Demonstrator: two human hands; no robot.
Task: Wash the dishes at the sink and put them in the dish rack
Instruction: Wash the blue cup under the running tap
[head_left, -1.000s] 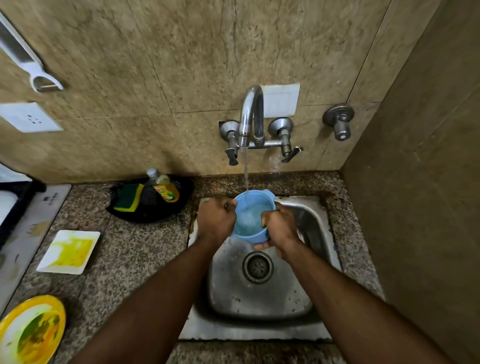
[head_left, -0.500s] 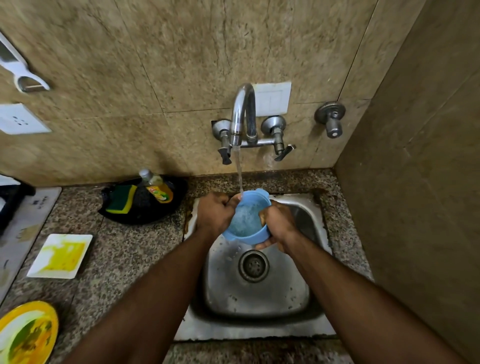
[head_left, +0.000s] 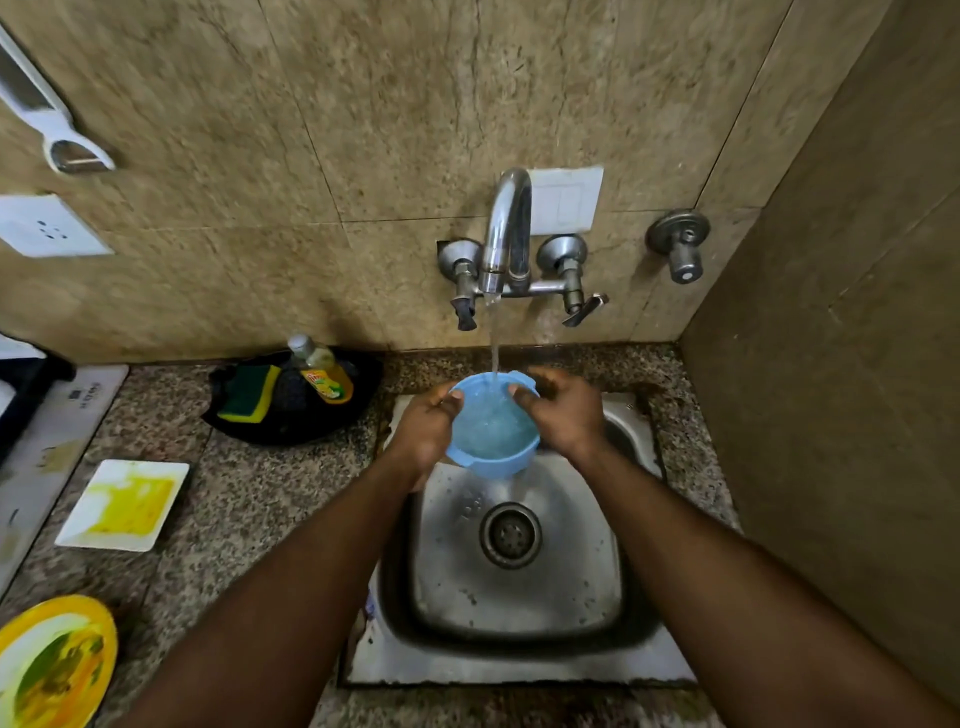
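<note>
Both hands, the left hand (head_left: 427, 431) and the right hand (head_left: 563, 413), gripped the blue bowl (head_left: 492, 426) by its rim over the sink (head_left: 519, 587), under the tap's (head_left: 506, 228) running water.

Peeler (head_left: 57, 130) hung on tiled wall upper left. White socket plate (head_left: 49, 227) below it, white switch plate (head_left: 566, 200) behind tap. Lone round valve (head_left: 680, 244) on wall at right. White board (head_left: 49, 452) with small print lying at left edge of speckled granite counter (head_left: 249, 499). Dark object at far left, cut off, unclear.
</note>
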